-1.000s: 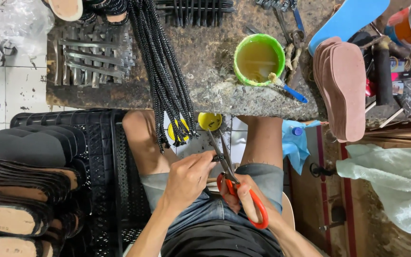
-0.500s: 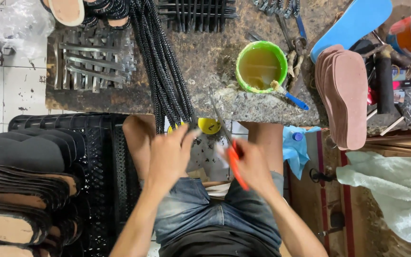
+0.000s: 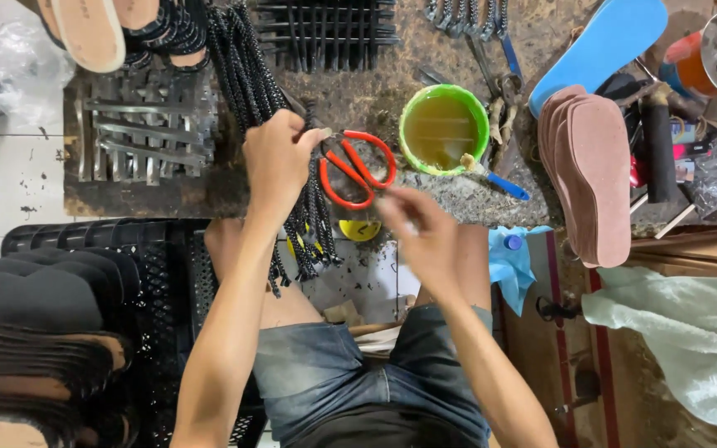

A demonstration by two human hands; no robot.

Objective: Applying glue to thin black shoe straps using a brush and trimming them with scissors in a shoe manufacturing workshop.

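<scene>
My left hand [image 3: 280, 162] reaches onto a bundle of black braided cords [image 3: 246, 70] that hangs over the stone bench edge, and its fingers curl around some of them. Red-handled scissors [image 3: 357, 170] lie on the bench just right of that hand, with nothing holding them. My right hand [image 3: 421, 232] is blurred, slightly below and right of the scissors and apart from them. Its fingers point toward the handles, and I cannot make out whether anything is in it. My knees in denim shorts [image 3: 350, 373] are below the bench.
A green bowl of yellowish glue [image 3: 443, 129] with a blue-handled brush [image 3: 495, 178] stands right of the scissors. Further right are stacked brown insoles [image 3: 595, 178] and a blue insole [image 3: 599, 41]. A black crate [image 3: 168, 274] of dark soles sits at left, and metal strips [image 3: 143, 133] lie on the bench.
The scissors have left my right hand and now lie on the bench. My left hand moved up the cord bundle onto the bench. My right hand has drawn back from the scissors.
</scene>
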